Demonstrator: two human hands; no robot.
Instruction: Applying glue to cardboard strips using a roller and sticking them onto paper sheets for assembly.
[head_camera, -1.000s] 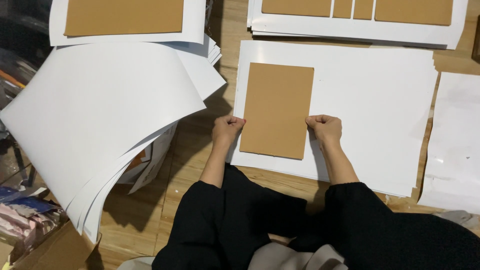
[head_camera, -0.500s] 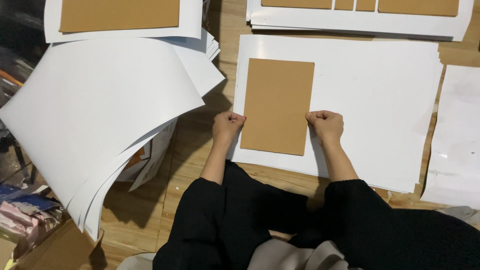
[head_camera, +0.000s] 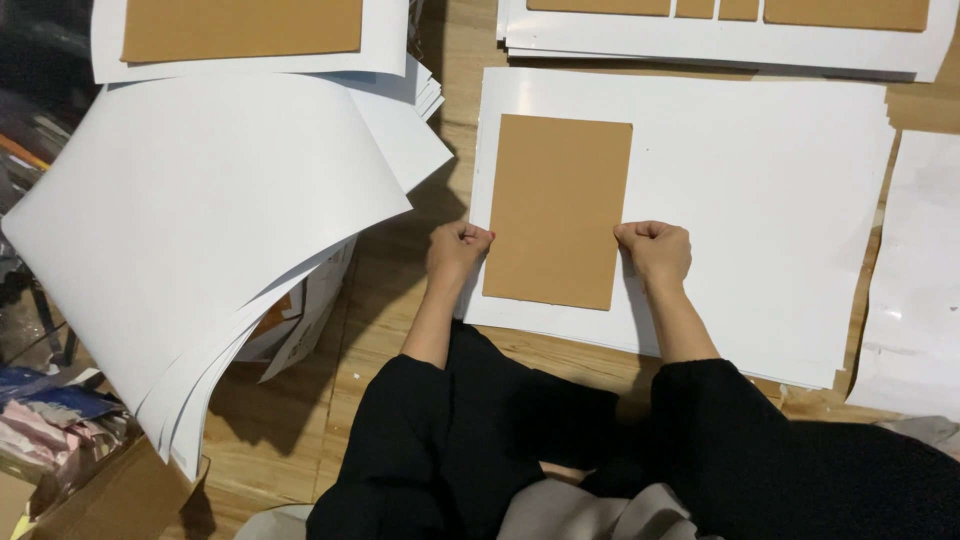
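Your left hand (head_camera: 458, 249) and right hand (head_camera: 655, 249) clenched into fists, pressing the side edges of the brown card (head_camera: 558, 210), on a white sheet (head_camera: 760, 200), curled paper stack (head_camera: 200, 230) at your left.

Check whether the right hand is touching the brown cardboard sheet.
Touching. The head view shows the right hand, closed in a fist, with its knuckles pressed against the right edge of the brown cardboard sheet, no gap between them.

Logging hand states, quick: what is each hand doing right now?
Left hand: closed in a fist, pressing at the left edge of the brown card.
Right hand: closed in a fist, at the card's right edge.
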